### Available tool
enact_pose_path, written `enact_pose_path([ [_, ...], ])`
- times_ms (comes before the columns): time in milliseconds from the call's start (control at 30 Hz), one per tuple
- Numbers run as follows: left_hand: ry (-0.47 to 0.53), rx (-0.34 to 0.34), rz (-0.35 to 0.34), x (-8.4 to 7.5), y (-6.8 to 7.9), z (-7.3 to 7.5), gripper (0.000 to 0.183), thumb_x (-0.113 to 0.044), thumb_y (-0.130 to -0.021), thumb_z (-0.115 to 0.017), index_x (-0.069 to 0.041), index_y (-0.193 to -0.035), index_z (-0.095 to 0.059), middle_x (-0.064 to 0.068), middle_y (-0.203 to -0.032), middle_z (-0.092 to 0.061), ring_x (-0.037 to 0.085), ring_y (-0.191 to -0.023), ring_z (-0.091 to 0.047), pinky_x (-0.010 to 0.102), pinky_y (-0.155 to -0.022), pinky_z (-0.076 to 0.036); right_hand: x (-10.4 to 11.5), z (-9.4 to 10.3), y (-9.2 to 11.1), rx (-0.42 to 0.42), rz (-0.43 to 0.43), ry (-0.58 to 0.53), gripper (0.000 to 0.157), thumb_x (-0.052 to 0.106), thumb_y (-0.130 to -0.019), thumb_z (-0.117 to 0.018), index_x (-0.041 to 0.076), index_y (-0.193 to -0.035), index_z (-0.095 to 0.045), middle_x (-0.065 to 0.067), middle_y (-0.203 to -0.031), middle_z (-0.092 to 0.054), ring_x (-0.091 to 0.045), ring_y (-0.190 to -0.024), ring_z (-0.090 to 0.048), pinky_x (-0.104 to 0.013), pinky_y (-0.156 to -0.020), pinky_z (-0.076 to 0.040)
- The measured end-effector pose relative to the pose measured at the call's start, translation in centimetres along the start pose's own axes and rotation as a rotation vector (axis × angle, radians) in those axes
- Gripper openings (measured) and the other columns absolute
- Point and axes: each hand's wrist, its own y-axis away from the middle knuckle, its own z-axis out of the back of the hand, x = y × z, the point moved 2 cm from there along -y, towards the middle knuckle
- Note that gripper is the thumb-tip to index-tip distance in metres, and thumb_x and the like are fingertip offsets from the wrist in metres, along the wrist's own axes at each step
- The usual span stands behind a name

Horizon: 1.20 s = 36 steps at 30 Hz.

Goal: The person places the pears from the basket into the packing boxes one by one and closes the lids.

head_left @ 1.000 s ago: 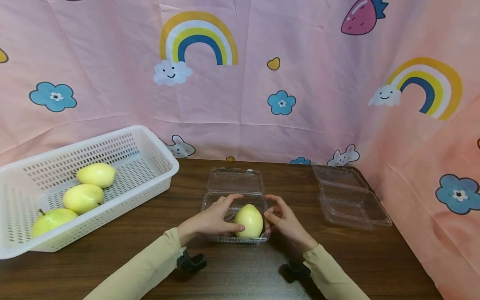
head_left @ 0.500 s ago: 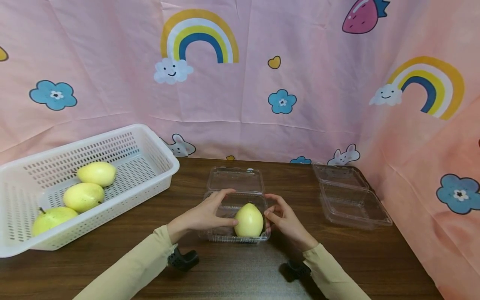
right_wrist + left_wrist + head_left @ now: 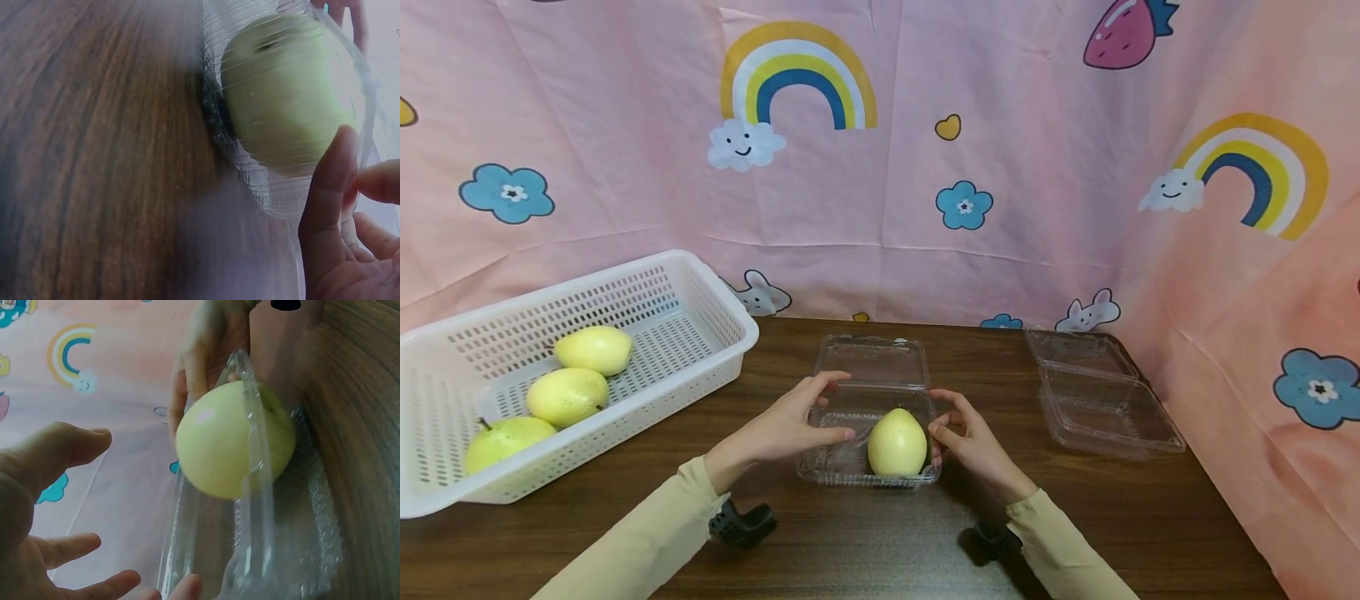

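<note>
A pale yellow pear [image 3: 897,443] sits in the right part of a clear plastic clamshell container [image 3: 842,478], whose lid [image 3: 872,362] lies open toward the back. My left hand [image 3: 778,432] hovers over the container's left side, fingers spread and holding nothing; in the left wrist view a gap separates its thumb [image 3: 75,447] from the pear. At the right wall, my right hand [image 3: 973,450] pinches the container's rim between thumb [image 3: 334,175] and index finger. Through the ribbed wall the pear [image 3: 281,100] shows in the right wrist view.
On the left stands a white perforated basket [image 3: 730,354] with three pears [image 3: 567,396] in it. Another open clear container [image 3: 1108,412] is at the back right of the wooden table [image 3: 865,550]. A pink patterned cloth [image 3: 880,192] hangs behind.
My left hand has let go of the pear and drawn back to the left, its thumb now apart from it. The pear stays in the container; my right hand keeps its place.
</note>
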Motion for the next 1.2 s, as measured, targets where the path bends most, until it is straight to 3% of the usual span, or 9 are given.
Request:
enact_pose_path([
  [367, -0.049, -0.06, 0.028, 0.4, 0.9, 2.3, 0.071, -0.033, -0.086, -0.074, -0.01, -0.143, -0.037, 0.023, -0.138, -0.04, 0.043, -0.121, -0.045, 0.061, -0.093, -0.039, 0.1, -0.1, 0.0, -0.007, -0.009, 0.007, 0.049, -0.001, -0.097, -0.052, 0.004, -0.142, -0.035, -0.014, -0.087, -0.055, -0.021, -0.064, -0.056, -0.035, -0.058, -0.052],
  [867, -0.02, -0.096, 0.076, 0.8, 1.9, 4.7, 0.069, -0.033, -0.087, -0.072, -0.012, -0.143, -0.038, 0.024, -0.141, -0.037, 0.042, -0.123, -0.044, 0.061, -0.091, -0.041, -0.2, 0.0, -0.2, -0.017, -0.004, 0.034, 0.05, 0.001, -0.096, -0.055, 0.005, -0.142, -0.037, -0.013, -0.085, -0.056, -0.021, -0.064, -0.056, -0.033, -0.056, -0.051],
  [1200, -0.015, -0.101, 0.029, 1.0, 1.9, 6.0, 0.06, -0.024, -0.089, -0.072, -0.006, -0.14, -0.044, 0.024, -0.139, -0.041, 0.045, -0.119, -0.047, 0.052, -0.086, -0.048, -0.1, 0.1, -0.1, -0.012, 0.016, 0.038, 0.048, 0.0, -0.096, -0.054, 0.002, -0.141, -0.036, -0.013, -0.086, -0.058, -0.019, -0.064, -0.057, -0.034, -0.056, -0.051],
])
